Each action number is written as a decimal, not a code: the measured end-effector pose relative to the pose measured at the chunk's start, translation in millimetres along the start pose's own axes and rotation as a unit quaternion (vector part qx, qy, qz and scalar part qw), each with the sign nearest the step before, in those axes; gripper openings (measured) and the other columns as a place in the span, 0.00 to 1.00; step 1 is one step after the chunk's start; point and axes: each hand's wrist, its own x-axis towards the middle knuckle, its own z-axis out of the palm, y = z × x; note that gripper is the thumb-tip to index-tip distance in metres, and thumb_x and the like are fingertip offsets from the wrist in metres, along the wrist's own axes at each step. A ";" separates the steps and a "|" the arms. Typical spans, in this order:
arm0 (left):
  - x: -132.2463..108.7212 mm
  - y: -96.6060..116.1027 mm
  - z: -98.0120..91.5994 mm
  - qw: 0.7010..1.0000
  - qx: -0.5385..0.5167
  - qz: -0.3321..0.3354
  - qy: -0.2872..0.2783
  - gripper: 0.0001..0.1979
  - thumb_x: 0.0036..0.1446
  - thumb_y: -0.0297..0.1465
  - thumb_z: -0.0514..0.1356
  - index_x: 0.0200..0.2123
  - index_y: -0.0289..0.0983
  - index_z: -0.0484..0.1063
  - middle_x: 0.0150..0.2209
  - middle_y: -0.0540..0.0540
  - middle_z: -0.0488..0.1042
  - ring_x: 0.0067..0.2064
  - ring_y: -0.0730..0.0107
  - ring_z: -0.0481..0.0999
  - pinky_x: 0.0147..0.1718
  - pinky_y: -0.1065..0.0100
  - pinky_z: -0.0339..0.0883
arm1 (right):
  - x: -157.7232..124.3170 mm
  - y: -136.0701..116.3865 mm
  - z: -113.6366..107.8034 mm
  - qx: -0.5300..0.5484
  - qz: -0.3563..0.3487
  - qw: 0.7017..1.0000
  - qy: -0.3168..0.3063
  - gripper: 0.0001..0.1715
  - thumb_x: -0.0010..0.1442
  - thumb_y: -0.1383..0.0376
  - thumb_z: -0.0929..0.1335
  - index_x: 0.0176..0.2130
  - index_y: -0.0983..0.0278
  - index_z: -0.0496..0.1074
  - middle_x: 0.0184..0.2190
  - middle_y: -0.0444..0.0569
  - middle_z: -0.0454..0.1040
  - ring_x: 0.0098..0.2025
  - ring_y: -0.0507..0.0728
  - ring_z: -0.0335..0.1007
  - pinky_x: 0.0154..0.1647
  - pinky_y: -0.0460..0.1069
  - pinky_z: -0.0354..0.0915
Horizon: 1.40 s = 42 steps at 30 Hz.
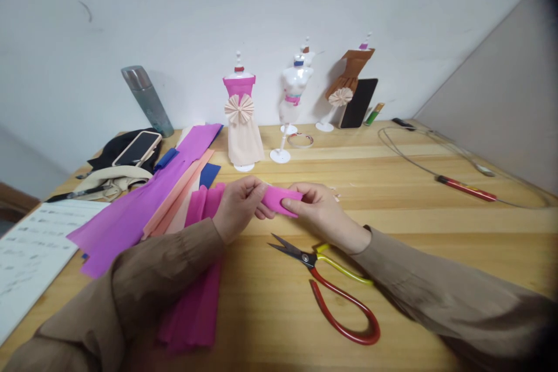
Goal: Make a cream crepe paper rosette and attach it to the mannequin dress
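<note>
Between my two hands a small strip of pink crepe paper (278,200) is held just above the wooden table. My left hand (240,204) pinches its left end, fingers curled. At its right end, my right hand (317,213) grips it with the thumb on the near side. Scissors (307,258) with red and yellow handles lie spread below my right hand, blades pointing left. Longer magenta crepe paper (192,314) passes under my left forearm. Behind my hands stands a mini dress form (244,142) in a pink top and pale pleated skirt with a fan-shaped bow.
A white dress form (289,110) and a brown-dressed one (349,78) stand near the wall. Purple paper (143,209), a phone (138,149), a bottle (150,106) and a printed sheet (39,256) lie or stand left. A red-handled corded tool (465,188) lies right.
</note>
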 end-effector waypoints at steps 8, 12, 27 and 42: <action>5.4 -8.8 -6.4 0.996 -0.080 -0.027 -0.030 0.20 0.50 0.46 0.63 0.26 0.35 0.65 0.13 0.50 0.71 0.15 0.73 0.71 0.15 0.77 0.60 | 2.0 -1.2 -1.2 0.002 -0.006 1.000 0.024 0.18 0.46 0.56 0.75 0.22 0.65 0.69 0.19 0.41 0.67 0.22 0.48 0.58 0.27 0.47 0.55; 8.3 -15.6 -9.4 0.988 -0.145 -0.041 -0.040 0.23 0.50 0.51 0.60 0.29 0.35 0.67 0.19 0.49 0.74 0.15 0.78 0.69 0.13 0.78 0.54 | 2.1 -4.9 -1.4 0.005 -0.024 0.998 0.055 0.18 0.47 0.55 0.75 0.21 0.65 0.69 0.17 0.40 0.66 0.21 0.49 0.57 0.25 0.47 0.53; -0.7 -26.6 -0.1 0.978 -0.172 -0.105 -0.050 0.17 0.40 0.42 0.69 0.26 0.33 0.73 0.11 0.54 0.65 0.12 0.82 0.57 0.12 0.77 0.46 | 0.3 -7.4 7.7 -0.028 -0.028 0.998 0.041 0.20 0.45 0.52 0.74 0.21 0.64 0.69 0.17 0.40 0.65 0.21 0.48 0.55 0.25 0.47 0.56; -3.0 -22.2 -1.4 0.938 -0.307 -0.154 -0.047 0.16 0.37 0.33 0.74 0.28 0.32 0.75 0.25 0.46 0.79 0.26 0.75 0.78 0.26 0.79 0.69 | -1.6 -16.7 8.2 -0.048 -0.033 0.998 -0.007 0.18 0.48 0.53 0.73 0.22 0.64 0.70 0.19 0.43 0.70 0.23 0.50 0.62 0.27 0.48 0.60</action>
